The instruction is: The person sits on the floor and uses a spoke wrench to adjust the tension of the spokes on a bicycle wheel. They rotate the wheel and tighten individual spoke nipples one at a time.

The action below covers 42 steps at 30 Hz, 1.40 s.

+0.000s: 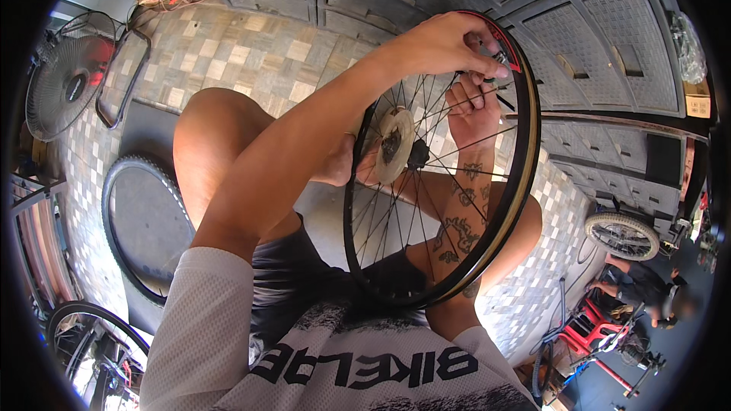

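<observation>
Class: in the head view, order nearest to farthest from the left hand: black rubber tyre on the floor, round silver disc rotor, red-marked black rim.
1. Red-marked black rim, beside the left hand.
2. Round silver disc rotor, lower left.
3. Black rubber tyre, far left.

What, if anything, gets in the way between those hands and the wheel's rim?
Nothing visible blocks the left hand, which is up at the rim. For the right hand, thin spokes cross in front of its wrist as seen here.
</observation>
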Each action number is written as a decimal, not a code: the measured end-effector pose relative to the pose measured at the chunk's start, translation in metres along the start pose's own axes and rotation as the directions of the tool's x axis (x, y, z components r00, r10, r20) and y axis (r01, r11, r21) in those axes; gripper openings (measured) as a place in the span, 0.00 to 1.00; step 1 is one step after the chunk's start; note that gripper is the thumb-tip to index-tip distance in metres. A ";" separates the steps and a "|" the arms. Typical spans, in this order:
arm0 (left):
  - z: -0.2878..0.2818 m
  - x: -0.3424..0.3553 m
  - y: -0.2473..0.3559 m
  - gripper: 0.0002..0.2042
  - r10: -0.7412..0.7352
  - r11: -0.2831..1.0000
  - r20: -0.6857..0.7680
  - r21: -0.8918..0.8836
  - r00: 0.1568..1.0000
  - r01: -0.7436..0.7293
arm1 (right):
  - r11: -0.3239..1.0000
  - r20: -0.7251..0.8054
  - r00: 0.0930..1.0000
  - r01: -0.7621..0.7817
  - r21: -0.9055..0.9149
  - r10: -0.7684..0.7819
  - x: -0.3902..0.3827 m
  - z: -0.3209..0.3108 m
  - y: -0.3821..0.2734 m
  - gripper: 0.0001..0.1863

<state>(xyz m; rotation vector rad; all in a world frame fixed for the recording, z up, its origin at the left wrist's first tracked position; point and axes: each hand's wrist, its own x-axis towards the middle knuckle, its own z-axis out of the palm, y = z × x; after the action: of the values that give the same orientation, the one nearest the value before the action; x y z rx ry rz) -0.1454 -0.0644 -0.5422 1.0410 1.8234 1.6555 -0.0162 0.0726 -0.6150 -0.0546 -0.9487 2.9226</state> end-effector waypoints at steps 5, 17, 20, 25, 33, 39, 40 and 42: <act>0.004 0.002 -0.004 0.21 -0.034 0.999 -0.026 -0.028 0.999 0.034 | 0.999 0.039 0.999 0.016 0.052 -0.018 0.000 0.003 0.000 0.14; 0.033 -0.015 0.010 0.18 -0.072 0.988 -0.308 0.111 0.949 0.111 | 0.680 -0.560 0.745 -0.199 -0.705 -0.363 -0.041 0.035 -0.013 0.24; 0.055 -0.028 0.000 0.15 -0.201 0.926 -0.304 -0.370 0.931 0.079 | 0.751 -0.530 0.716 -0.013 -0.660 -0.454 -0.107 0.099 -0.030 0.33; 0.077 -0.029 -0.023 0.06 -0.127 0.657 -0.171 -0.753 0.977 -0.046 | 0.392 -0.365 0.748 -0.153 -0.907 -0.554 -0.192 0.190 0.006 0.39; 0.085 0.007 -0.028 0.14 -0.279 0.791 -0.276 -0.609 0.920 0.057 | 0.313 -0.248 0.816 -0.087 -0.946 -0.523 -0.159 0.200 -0.002 0.55; 0.078 0.027 -0.045 0.12 -0.365 0.726 -0.304 -0.685 0.880 0.065 | 0.465 -0.290 0.853 -0.063 -0.883 -0.435 -0.120 0.196 -0.021 0.53; 0.080 0.027 -0.046 0.12 -0.387 0.685 -0.309 -0.727 0.869 0.046 | 0.457 -0.278 0.856 -0.056 -0.887 -0.435 -0.118 0.194 -0.022 0.53; 0.083 0.022 -0.048 0.14 -0.435 0.598 -0.331 -0.801 0.837 -0.006 | 0.451 -0.291 0.847 -0.069 -0.890 -0.445 -0.118 0.193 -0.020 0.53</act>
<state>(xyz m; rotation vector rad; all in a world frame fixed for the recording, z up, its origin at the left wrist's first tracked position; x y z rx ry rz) -0.1057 0.0052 -0.5996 -0.0346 1.1224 2.3468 0.0923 -0.0327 -0.4458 -0.6556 -2.0346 1.6926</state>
